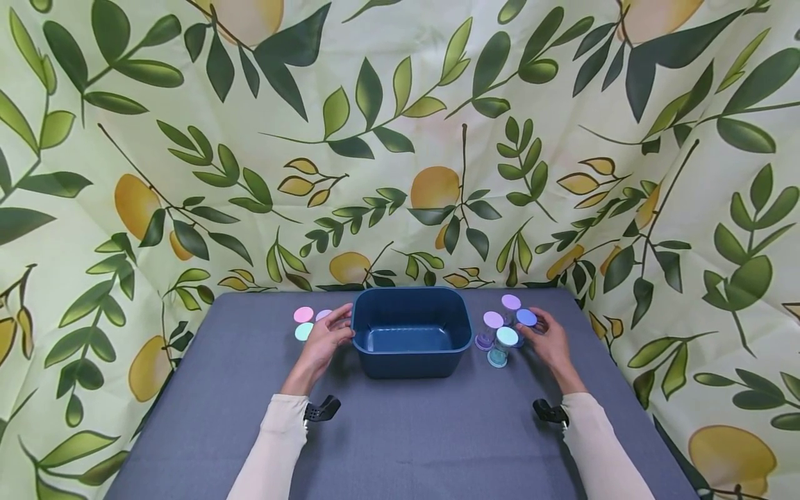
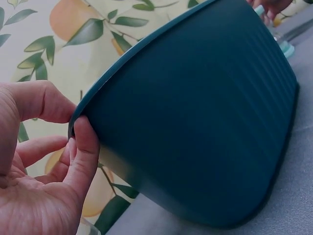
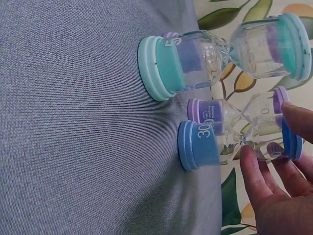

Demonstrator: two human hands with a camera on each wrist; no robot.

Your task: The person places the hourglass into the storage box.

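Note:
A dark blue rectangular bin [image 1: 412, 367] stands on the table, its inside bare. My left hand [image 1: 320, 347] pinches the bin's left rim between thumb and fingers, seen close in the left wrist view. My right hand [image 1: 551, 345] holds a blue sand timer [image 3: 199, 142] by its upper part, thumb at the top cap and fingers against the glass. This timer stands upright on the cloth. Close beside it are a mint sand timer [image 1: 498, 356], a purple sand timer [image 1: 485, 340] and another purple-capped timer [image 1: 510, 303] behind, partly hidden.
Left of the bin, next to my left hand, are a pink cap [image 1: 303, 316], a mint cap [image 1: 303, 331] and a lilac cap [image 1: 323, 314], the last partly covered by the hand. A grey cloth [image 1: 425, 437] covers the table. Leaf-patterned fabric [image 1: 387, 160] hangs behind and at the sides.

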